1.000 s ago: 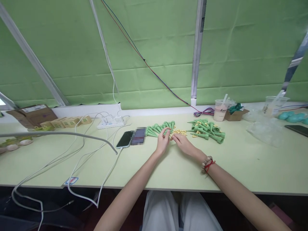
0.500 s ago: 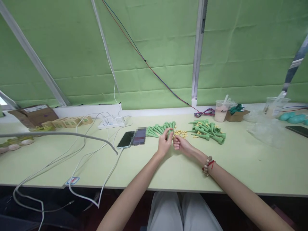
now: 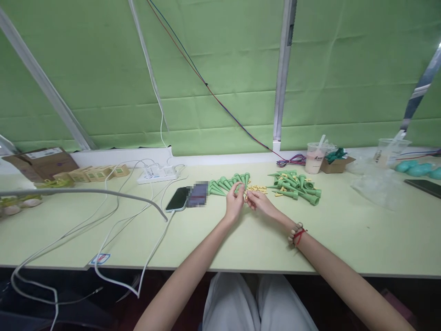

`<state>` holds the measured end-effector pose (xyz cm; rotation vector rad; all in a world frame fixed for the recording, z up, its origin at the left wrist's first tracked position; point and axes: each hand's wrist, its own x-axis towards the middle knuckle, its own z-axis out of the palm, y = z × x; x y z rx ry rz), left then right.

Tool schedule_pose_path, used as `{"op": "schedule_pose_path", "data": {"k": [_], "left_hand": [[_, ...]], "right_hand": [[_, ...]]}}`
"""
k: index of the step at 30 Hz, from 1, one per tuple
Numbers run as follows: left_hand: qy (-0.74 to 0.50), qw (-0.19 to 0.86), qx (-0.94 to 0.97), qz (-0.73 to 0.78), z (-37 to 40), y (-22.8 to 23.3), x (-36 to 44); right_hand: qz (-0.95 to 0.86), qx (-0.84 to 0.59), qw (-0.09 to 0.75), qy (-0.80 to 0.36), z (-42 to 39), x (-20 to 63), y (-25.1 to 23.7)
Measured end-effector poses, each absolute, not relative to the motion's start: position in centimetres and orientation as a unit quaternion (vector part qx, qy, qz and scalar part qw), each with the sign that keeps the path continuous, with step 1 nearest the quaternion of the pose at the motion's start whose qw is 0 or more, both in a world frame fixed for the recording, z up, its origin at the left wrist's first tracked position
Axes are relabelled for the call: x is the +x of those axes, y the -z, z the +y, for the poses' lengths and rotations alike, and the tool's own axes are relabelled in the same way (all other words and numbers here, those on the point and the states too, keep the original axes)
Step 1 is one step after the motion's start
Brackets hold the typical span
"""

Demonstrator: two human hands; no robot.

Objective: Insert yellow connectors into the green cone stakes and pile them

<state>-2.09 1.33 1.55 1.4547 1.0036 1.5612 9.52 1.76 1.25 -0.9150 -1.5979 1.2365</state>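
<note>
Hands meet at table centre: left hand point(image 3: 234, 202) grip pinching green cone point(image 3: 240, 186), right hand point(image 3: 261, 203) grip unclear

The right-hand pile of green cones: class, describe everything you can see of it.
The right-hand pile of green cones looks like matte plastic: slim tapered spikes, each with a wider round collar. They lie on their sides, crossing loosely, points mostly leftward, with small yellow pieces mixed among them. The pile rests on the pale green table, in front of a cup. Neither hand touches it; the right hand is nearest.

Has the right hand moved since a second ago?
Yes. The right hand has closed leftward to meet the left hand, still beside the yellow pieces.
</note>
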Motion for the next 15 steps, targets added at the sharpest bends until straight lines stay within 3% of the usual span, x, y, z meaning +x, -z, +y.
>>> {"op": "schedule_pose_path", "data": {"k": [3, 6, 8, 12, 15], "left_hand": [[-0.601, 0.31, 0.628, 0.384, 0.8, -1.6, -2.2], [-0.6, 0.285, 0.643, 0.38, 0.8, -1.6, -2.2], [-0.607, 0.32, 0.614, 0.39, 1.1, -1.6, -2.1], [-0.631, 0.396, 0.531, 0.403, 2.0, -1.6, -2.1], [-0.636, 0.429, 0.499, 0.404, 2.2, -1.4, -2.1]], "right_hand": [[-0.509, -0.338, 0.414, -0.674, 1.9, 9.2, -1.4], [-0.484, -0.333, 0.396, -0.706, 1.9, 9.2, -1.5], [-0.544, -0.373, 0.411, -0.629, 1.7, 9.3, -1.4], [-0.711, -0.407, 0.463, -0.338, 1.3, 9.9, -1.1], [-0.789, -0.397, 0.436, -0.175, 1.4, 10.4, -1.1]]}}
